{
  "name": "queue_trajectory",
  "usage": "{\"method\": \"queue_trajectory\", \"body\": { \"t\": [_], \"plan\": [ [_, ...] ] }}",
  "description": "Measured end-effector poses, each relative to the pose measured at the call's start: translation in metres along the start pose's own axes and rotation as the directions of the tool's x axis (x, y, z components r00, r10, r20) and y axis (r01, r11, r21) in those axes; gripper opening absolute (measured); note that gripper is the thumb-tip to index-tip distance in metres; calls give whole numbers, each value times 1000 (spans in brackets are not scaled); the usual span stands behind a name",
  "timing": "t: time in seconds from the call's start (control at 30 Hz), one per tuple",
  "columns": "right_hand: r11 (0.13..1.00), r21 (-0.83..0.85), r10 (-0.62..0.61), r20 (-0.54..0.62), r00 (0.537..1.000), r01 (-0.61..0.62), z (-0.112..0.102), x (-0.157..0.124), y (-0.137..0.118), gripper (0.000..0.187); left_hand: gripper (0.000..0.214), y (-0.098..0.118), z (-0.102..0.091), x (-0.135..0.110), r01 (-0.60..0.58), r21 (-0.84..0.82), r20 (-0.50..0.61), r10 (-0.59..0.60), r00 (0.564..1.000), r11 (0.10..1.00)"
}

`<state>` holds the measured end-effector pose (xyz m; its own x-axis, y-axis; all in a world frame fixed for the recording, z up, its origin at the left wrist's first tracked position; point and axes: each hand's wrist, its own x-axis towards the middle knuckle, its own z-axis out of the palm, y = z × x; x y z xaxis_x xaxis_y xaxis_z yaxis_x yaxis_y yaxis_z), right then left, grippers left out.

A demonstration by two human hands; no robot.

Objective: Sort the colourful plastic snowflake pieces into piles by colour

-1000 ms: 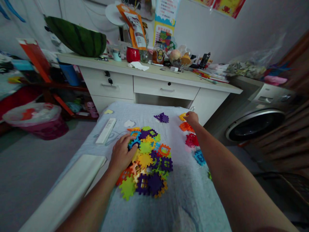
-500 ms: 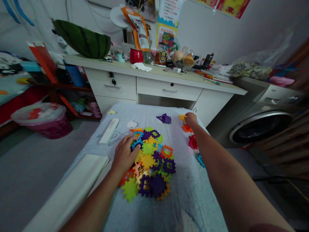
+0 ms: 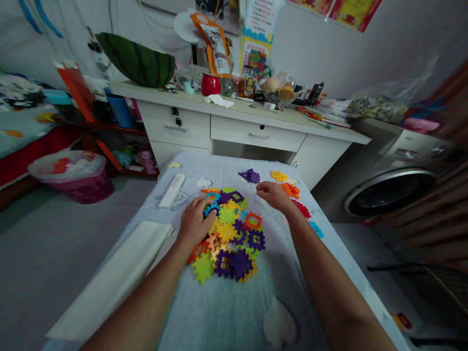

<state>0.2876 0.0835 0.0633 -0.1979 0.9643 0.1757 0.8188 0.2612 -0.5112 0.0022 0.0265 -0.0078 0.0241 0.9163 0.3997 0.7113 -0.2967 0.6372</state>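
We are resting our loosely spread left hand (image 3: 195, 219) on the notched plastic tiles (image 3: 226, 232) heaped on the cloth-covered desk (image 3: 215, 312), and holding our half-curled right hand (image 3: 273, 195), grasp unclear, near purple tiles (image 3: 252, 176).

The toothed pieces (image 3: 226, 232) look like smooth plastic; the cover (image 3: 208, 317) beneath them is matt cloth. The jar (image 3: 247, 86) looks like glass; the red pot (image 3: 211, 85) is glossy.

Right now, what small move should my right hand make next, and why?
I would probably bring the right hand to the pile of plastic pieces and pinch one: this hand looks empty and is close by, while the left hand is at the pile's left side.
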Motion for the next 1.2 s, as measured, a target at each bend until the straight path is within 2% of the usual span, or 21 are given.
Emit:
{"method": "queue_trajectory", "body": {
  "t": [0.13, 0.4, 0.6, 0.83, 1.0, 1.13, 1.2],
  "plan": [
    [994, 54, -105, 121, 987, 100, 15, -18, -30, 14, 28, -1, 0, 1, 3, 8, 5, -3, 1000, 1000],
    [982, -47, -173, 134, 976, 180, 51, -30, -48, 23, 27, 4, -3, 0, -3, 15, 7, 3, 1000, 1000],
    [993, 3, -121, 118, 986, 122, 56, -30, -45, 29, 28, 2, -2, 0, 2, 19, 8, -2, 1000, 1000],
    [960, 279, -32, 161, 986, -15, 47, -29, -43, 18, 28, -1, 1, 0, -12, 11, 0, 12, 1000, 1000],
    [942, 335, -9, 62, 998, -12, 36, -29, -43, 13, 28, -5, 2, 0, -14, 15, 3, 14, 1000, 1000],
    [985, 161, -46, -92, 995, 60, 37, -29, -43, 16, 29, -5, 3, -1, -4, 19, 4, 4, 1000, 1000],
    [990, 81, -106, -95, 990, 114, 41, -30, -44, 16, 29, -4, 3, -1, -5, 20, 2, 5, 1000, 1000]
  ]
}}
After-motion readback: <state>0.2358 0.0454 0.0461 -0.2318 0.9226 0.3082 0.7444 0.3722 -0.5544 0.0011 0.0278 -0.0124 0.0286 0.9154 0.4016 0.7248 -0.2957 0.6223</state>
